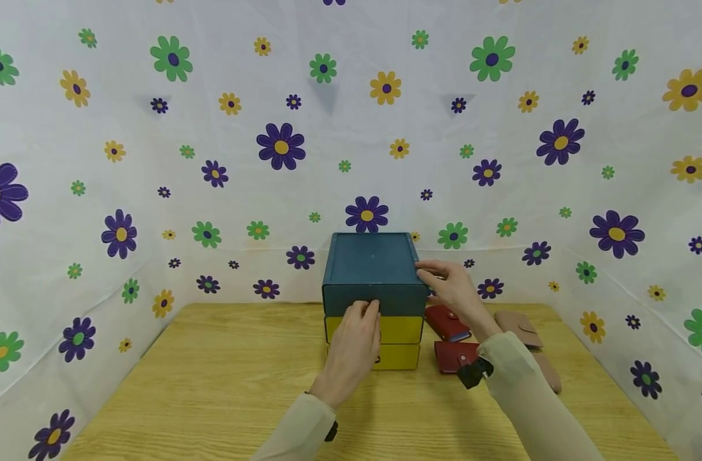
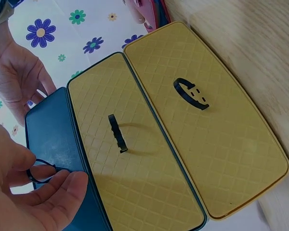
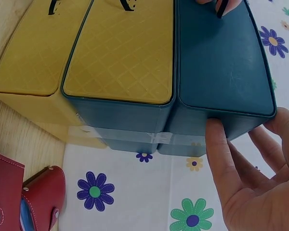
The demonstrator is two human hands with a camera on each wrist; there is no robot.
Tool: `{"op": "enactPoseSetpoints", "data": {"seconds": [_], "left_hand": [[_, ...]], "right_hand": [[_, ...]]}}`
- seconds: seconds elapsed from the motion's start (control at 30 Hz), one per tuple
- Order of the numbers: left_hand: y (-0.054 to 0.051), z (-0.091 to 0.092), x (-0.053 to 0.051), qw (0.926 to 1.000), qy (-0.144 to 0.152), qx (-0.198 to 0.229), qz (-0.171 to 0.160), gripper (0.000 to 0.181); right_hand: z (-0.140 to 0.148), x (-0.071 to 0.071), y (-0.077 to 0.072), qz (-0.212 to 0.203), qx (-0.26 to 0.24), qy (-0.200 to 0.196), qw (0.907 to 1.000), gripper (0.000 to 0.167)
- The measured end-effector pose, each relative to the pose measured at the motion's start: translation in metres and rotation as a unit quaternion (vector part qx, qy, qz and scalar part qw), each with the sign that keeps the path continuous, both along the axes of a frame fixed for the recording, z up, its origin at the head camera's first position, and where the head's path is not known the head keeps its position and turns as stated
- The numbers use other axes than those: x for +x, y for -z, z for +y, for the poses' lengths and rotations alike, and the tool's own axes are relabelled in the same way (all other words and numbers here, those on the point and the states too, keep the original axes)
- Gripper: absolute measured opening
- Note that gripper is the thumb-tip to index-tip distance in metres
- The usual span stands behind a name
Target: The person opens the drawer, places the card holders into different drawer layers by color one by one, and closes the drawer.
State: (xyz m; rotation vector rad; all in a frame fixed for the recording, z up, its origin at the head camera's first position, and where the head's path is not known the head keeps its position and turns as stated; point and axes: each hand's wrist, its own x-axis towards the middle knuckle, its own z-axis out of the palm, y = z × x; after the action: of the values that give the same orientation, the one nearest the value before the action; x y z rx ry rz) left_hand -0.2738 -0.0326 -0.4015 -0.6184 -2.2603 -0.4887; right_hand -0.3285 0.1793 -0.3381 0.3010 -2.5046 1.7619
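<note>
Flowered backdrop [image 1: 351, 115]; left hand [image 1: 353, 339] grips loop handle [image 3: 222, 8], hidden in head view; right hand [image 1: 451, 287] spread against box [image 1: 374, 259].

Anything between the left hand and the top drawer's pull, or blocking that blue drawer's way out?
Nothing visible: the left hand holds the black loop handle, and only that hand is before the blue drawer; red wallets lie to the right.

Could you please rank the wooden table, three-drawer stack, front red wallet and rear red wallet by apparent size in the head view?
1. Wooden table
2. Three-drawer stack
3. Front red wallet, rear red wallet: too alike to rank; the front one is partly hidden.
</note>
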Motion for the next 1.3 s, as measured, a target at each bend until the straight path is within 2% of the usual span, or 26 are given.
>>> {"op": "enactPoseSetpoints", "data": {"seconds": [0.33,0.63,0.97,1.3], "left_hand": [[-0.004,0.000,-0.001,0.9999,0.008,0.009,-0.012,0.028],[0.000,-0.007,0.001,0.9991,0.010,0.032,-0.025,0.035],[0.003,-0.014,0.002,0.9986,0.003,0.048,0.022,0.023],[0.002,-0.020,-0.001,0.9942,0.009,0.099,0.042,0.021]], "right_hand": [[0.001,0.001,-0.002,0.000,-0.005,-0.001,1.0000,0.041],[0.001,0.000,0.001,-0.001,-0.012,0.004,0.9999,0.041],[-0.002,-0.001,0.004,-0.005,-0.012,0.025,0.9996,0.040],[-0.004,0.004,0.015,0.057,-0.015,0.054,0.9968,0.037]]}}
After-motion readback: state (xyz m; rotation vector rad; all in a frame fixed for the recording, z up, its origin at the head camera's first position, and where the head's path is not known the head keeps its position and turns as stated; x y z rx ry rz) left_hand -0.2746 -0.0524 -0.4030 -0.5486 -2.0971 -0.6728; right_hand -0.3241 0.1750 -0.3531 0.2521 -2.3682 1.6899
